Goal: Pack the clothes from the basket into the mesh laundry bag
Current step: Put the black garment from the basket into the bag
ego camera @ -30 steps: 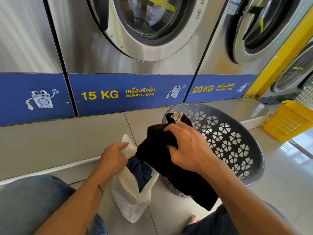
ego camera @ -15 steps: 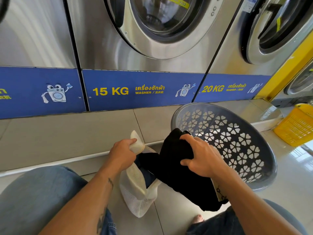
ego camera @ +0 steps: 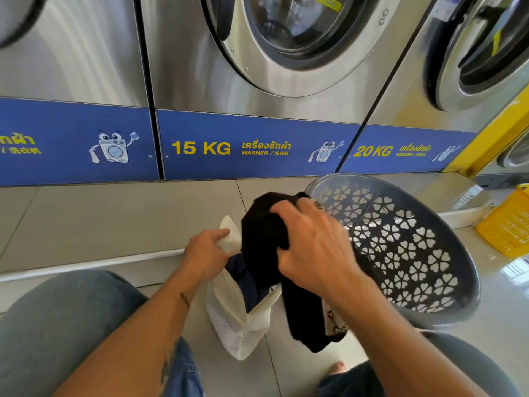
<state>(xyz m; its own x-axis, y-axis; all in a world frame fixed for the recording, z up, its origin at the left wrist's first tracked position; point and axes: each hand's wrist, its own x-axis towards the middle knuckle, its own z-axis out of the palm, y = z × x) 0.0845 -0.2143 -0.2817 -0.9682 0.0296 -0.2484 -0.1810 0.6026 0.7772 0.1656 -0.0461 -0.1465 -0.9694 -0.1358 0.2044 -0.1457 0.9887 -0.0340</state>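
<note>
- Knees [ego camera: 57, 325] in blue jeans frame the near edge. The person is low to the tiled floor, which puts both arms directly over the work.
- Mesh laundry bag [ego camera: 237, 322]: white, standing on the floor between the knees with its mouth upward. A dark blue garment [ego camera: 243, 277] shows at the mouth.
- Left grip [ego camera: 204, 257]: fingers pinch the raised far rim of the bag. This probably serves to keep the mouth open and the bag upright.
- Right grip [ego camera: 312, 250]: fingers are curled round a bunched black garment [ego camera: 263, 233], held just above the bag mouth. Its lower end hangs outside the bag, beside the right wall. The step in hand is probably feeding this garment in.
- A pale patterned patch shows at the hanging end. Whether it is a label or a separate item cannot be told.
- Basket [ego camera: 406, 247]: grey, perforated, tipped with its opening toward the person, presumably for reach. No clothes show in the visible interior. The lower part is hidden behind the arm.
- Washers [ego camera: 257, 81] line the far wall, and a yellow basket [ego camera: 506, 224] stands at far right.
</note>
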